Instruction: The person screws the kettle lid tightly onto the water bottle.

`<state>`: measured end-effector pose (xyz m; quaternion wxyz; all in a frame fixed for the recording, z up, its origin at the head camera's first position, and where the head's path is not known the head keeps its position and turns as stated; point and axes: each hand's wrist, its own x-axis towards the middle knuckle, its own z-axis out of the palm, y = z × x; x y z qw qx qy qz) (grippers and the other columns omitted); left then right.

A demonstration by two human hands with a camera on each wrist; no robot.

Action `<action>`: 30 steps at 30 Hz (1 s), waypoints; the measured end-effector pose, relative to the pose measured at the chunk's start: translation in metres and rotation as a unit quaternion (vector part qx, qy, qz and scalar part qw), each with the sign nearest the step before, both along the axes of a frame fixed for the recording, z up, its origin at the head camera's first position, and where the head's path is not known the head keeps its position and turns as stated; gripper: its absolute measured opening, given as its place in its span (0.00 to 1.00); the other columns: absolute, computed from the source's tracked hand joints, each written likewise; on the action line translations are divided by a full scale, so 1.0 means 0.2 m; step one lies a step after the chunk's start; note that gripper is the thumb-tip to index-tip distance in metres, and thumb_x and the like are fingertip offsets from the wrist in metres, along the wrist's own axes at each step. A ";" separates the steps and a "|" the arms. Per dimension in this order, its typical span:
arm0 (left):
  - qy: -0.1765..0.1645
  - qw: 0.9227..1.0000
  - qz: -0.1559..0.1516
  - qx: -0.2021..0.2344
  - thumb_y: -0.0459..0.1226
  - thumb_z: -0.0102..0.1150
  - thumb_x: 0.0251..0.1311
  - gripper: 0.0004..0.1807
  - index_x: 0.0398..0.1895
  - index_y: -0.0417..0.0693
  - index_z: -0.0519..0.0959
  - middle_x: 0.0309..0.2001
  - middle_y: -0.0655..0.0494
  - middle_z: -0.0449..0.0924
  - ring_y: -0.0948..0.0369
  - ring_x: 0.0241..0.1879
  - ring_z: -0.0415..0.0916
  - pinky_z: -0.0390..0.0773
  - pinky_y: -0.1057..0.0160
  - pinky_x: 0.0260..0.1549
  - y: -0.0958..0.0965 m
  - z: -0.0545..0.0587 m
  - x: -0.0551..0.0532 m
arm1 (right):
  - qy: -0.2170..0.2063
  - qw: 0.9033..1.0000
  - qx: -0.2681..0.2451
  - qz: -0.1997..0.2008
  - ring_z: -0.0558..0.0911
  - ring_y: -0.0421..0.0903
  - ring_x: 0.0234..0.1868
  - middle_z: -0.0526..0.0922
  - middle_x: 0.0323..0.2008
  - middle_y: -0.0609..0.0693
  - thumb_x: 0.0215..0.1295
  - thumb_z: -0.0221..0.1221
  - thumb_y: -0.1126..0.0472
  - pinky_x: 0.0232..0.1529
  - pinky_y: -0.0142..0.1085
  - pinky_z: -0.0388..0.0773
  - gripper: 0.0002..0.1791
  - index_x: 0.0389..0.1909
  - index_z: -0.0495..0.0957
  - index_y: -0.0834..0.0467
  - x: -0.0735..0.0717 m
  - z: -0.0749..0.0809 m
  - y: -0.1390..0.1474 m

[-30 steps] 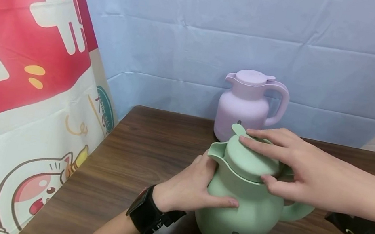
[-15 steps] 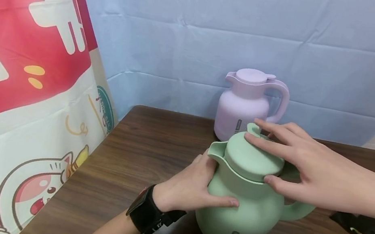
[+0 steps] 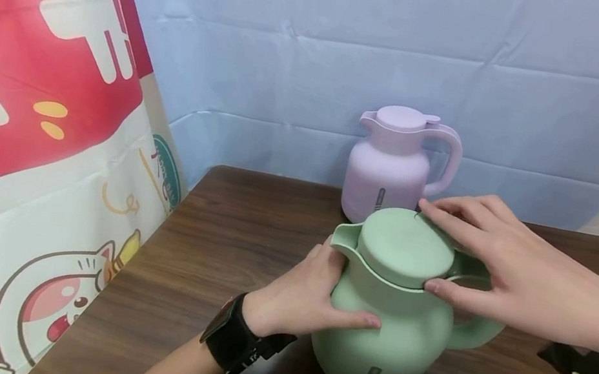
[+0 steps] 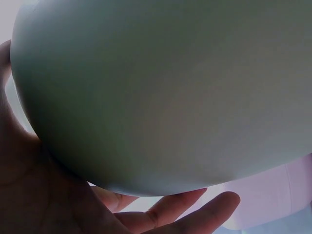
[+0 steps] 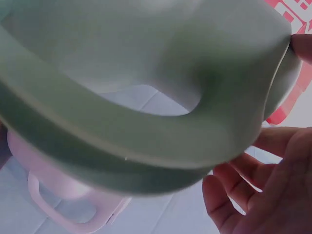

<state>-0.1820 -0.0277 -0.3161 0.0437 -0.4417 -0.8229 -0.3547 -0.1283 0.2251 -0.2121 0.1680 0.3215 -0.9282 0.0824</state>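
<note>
A pale green insulated jug (image 3: 382, 331) stands upright on the wooden table in the head view, its spout to the left and handle (image 3: 479, 333) to the right. My left hand (image 3: 302, 298) holds the left side of its body, thumb across the front and fingers behind. The round green lid (image 3: 404, 246) sits in the jug's mouth. On the lid's right side, my right hand (image 3: 484, 262) grips its rim between thumb and fingers. The lid's tab is hidden behind those fingers. In the right wrist view, the jug's handle (image 5: 122, 131) passes in front of the fingertips.
Behind the green jug, near the table's back edge, stands a lilac jug (image 3: 387, 168) with its lid on and handle to the right. A pale blue cloth (image 3: 292, 81) hangs behind the dark wooden table (image 3: 221, 233). At left hangs a printed red and white cloth (image 3: 62, 162).
The lid has turned clockwise as seen from above; its tab has gone from the back left to behind my right fingers. My right hand has shifted right. The left hand stays on the jug.
</note>
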 end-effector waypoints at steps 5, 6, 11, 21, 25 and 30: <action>-0.006 1.000 0.005 -0.008 0.61 0.65 0.48 0.52 0.71 0.66 0.45 0.63 0.67 0.57 0.67 0.61 0.54 0.59 0.56 0.58 -0.01 0.00 0.01 | -0.006 1.000 -0.023 0.010 0.60 0.43 0.63 0.64 0.62 0.40 0.52 0.70 0.48 0.53 0.36 0.63 0.41 0.67 0.65 0.45 0.02 -0.01 0.03; -0.006 1.000 0.005 -0.008 0.61 0.65 0.48 0.52 0.71 0.66 0.45 0.63 0.66 0.57 0.67 0.61 0.54 0.59 0.57 0.58 -0.01 0.00 0.01 | -0.010 1.000 -0.027 0.012 0.59 0.44 0.65 0.63 0.64 0.41 0.52 0.70 0.49 0.56 0.36 0.61 0.41 0.68 0.64 0.44 0.02 -0.01 0.03; -0.002 1.000 0.002 0.001 0.60 0.66 0.48 0.52 0.71 0.66 0.46 0.63 0.66 0.58 0.67 0.60 0.55 0.60 0.58 0.58 -0.01 0.00 0.01 | -0.016 0.999 -0.040 0.011 0.55 0.47 0.69 0.62 0.66 0.43 0.54 0.69 0.52 0.64 0.32 0.54 0.41 0.69 0.62 0.42 0.05 -0.03 0.05; -0.003 1.000 0.011 -0.003 0.61 0.66 0.47 0.51 0.71 0.65 0.47 0.63 0.65 0.57 0.67 0.60 0.55 0.59 0.57 0.58 -0.02 0.00 0.01 | 0.033 0.998 -0.045 0.014 0.63 0.40 0.58 0.67 0.57 0.40 0.49 0.72 0.55 0.44 0.21 0.58 0.42 0.67 0.67 0.47 0.10 -0.05 0.05; -0.004 1.000 0.012 -0.005 0.61 0.66 0.47 0.52 0.71 0.65 0.47 0.63 0.65 0.57 0.67 0.60 0.55 0.59 0.57 0.59 -0.02 0.00 0.02 | 0.047 0.997 -0.052 0.028 0.63 0.41 0.58 0.68 0.56 0.40 0.48 0.72 0.58 0.44 0.22 0.58 0.41 0.66 0.68 0.50 0.12 -0.06 0.05; -0.001 1.000 0.010 -0.003 0.61 0.66 0.47 0.51 0.70 0.66 0.48 0.62 0.65 0.58 0.67 0.59 0.56 0.60 0.57 0.58 -0.02 -0.01 0.01 | 0.055 0.995 -0.055 0.056 0.64 0.42 0.57 0.69 0.55 0.44 0.54 0.65 0.65 0.51 0.20 0.54 0.35 0.65 0.69 0.53 0.14 -0.07 0.07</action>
